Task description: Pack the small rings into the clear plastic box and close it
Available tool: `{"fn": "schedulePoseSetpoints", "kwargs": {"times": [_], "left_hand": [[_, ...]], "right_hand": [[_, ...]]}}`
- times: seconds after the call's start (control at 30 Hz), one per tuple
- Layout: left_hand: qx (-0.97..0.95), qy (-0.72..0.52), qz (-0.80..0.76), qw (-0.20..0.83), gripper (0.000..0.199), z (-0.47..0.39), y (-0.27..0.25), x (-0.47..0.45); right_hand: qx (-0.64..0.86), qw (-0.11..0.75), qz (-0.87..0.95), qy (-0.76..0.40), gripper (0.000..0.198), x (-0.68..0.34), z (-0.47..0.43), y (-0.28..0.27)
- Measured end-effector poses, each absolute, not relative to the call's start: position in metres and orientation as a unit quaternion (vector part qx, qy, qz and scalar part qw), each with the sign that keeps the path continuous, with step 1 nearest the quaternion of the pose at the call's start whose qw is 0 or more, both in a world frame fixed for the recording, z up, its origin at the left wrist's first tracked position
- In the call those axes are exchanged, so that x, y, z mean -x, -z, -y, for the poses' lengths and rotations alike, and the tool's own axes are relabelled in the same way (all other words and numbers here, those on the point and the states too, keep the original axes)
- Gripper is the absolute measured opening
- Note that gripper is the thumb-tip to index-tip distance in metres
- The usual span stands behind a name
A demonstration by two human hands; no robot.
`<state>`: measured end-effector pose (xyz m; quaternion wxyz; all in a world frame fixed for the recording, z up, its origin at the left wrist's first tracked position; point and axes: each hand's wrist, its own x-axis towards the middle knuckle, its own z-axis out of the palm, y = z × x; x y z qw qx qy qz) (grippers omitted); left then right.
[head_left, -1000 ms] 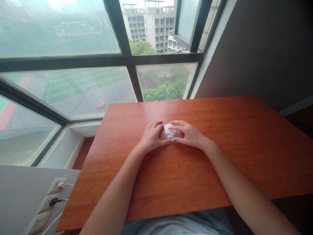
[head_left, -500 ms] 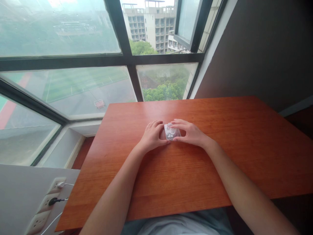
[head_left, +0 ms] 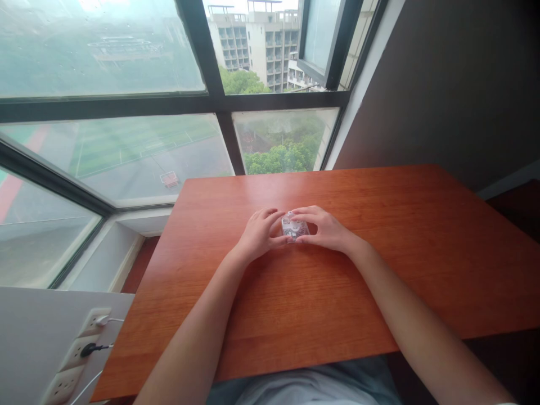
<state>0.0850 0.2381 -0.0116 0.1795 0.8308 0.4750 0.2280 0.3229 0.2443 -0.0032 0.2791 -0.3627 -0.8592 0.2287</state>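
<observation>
A small rectangular pack with a grey-and-white ornate pattern, which looks like a deck of playing cards (head_left: 294,228), is on the wooden table between my two hands. My left hand (head_left: 262,230) curves around its left side, with the thumb at the near edge and the fingers at the far edge. From the right, my right hand (head_left: 323,228) holds it, fingers over the far part and thumb at the near corner. Both thumb tips come close together at the near side. The fingers partly hide the pack's edges.
The reddish-brown table (head_left: 337,298) reaches to large windows (head_left: 278,101) at the back and left. A grey wall (head_left: 442,84) rises on the right. Wall sockets (head_left: 80,349) with plugged-in cables are at the lower left, beside the table edge.
My left fingers and thumb have closed in over the left side of the pack. My right hand keeps its hold nearly unchanged. The whole view has shifted slightly.
</observation>
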Motion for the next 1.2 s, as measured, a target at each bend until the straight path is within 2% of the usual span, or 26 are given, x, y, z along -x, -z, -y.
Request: {"fn": "schedulePoseSetpoints", "kwargs": {"times": [0.33,0.4,0.5,0.6,0.7,0.77,0.87,1.03,1.2], "left_hand": [[-0.826,-0.243,-0.475,0.18,0.067,-0.237,0.012,-0.088],[-0.817,-0.266,-0.471,0.199,0.061,-0.237,0.011,-0.088],[-0.761,-0.341,-0.48,0.274,0.041,-0.24,0.013,-0.088],[-0.661,-0.417,-0.509,0.361,0.031,-0.243,0.018,-0.086],[-0.626,-0.442,-0.503,0.399,0.026,-0.244,0.023,-0.085],[-0.644,-0.441,-0.498,0.378,0.022,-0.244,0.024,-0.086],[-0.706,-0.405,-0.497,0.301,0.018,-0.243,0.022,-0.086],[-0.791,-0.298,-0.499,0.19,0.014,-0.239,0.019,-0.088],[-0.815,-0.251,-0.503,0.143,0.01,-0.234,0.019,-0.088]], "right_hand": [[0.362,0.294,0.833,-0.296,0.058,-0.325,-0.245,0.008],[0.361,0.307,0.82,-0.322,0.058,-0.326,-0.247,0.009],[0.396,0.371,0.771,-0.333,0.052,-0.32,-0.246,0.009],[0.473,0.417,0.734,-0.254,0.043,-0.299,-0.235,0.008],[0.496,0.312,0.801,-0.118,0.049,-0.27,-0.217,0.011],[0.501,0.249,0.826,-0.062,0.048,-0.257,-0.207,0.015],[0.513,0.211,0.831,-0.022,0.052,-0.257,-0.206,0.019],[0.586,0.262,0.766,0.003,0.057,-0.306,-0.231,0.02],[0.62,0.322,0.714,0.035,0.06,-0.366,-0.249,0.028]]}}
